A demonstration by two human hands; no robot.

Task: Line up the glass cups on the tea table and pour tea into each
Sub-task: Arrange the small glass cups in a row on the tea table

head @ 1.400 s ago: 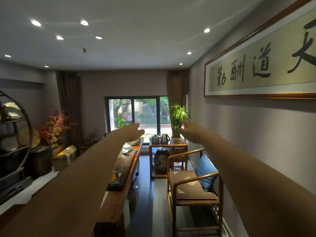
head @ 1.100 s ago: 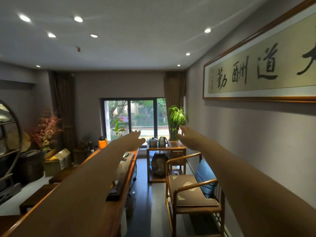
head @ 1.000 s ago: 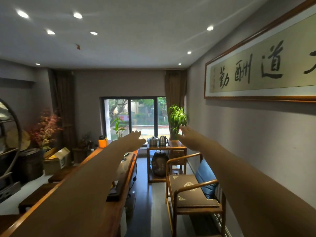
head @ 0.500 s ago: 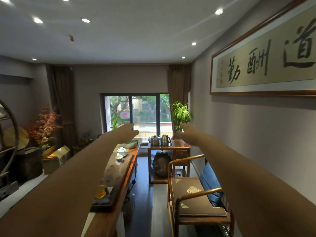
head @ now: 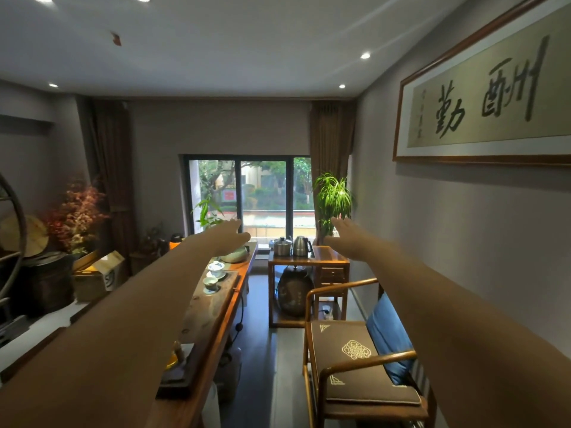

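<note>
Both my arms stretch straight forward at shoulder height. My left hand (head: 230, 234) is flat with fingers extended and holds nothing. My right hand (head: 341, 231) is likewise flat and empty. Below the left arm runs the long wooden tea table (head: 216, 322). On its far part stand a white lidded cup (head: 215, 267) and a small tea cup (head: 211, 283). A dark tray (head: 179, 375) with an amber object sits at the near end. I cannot make out any glass cups.
A wooden armchair (head: 355, 362) with a dark cushion and blue pillow stands on the right by the wall. A side table (head: 309, 264) carries two metal kettles (head: 292, 246), a dark jar beneath. A floor aisle (head: 265, 350) runs between table and chair. Shelves and boxes are left.
The view has advanced along the aisle and turned slightly; the table's cups and tray have come back into sight. Both arms stay stretched forward, hands flat and empty.
</note>
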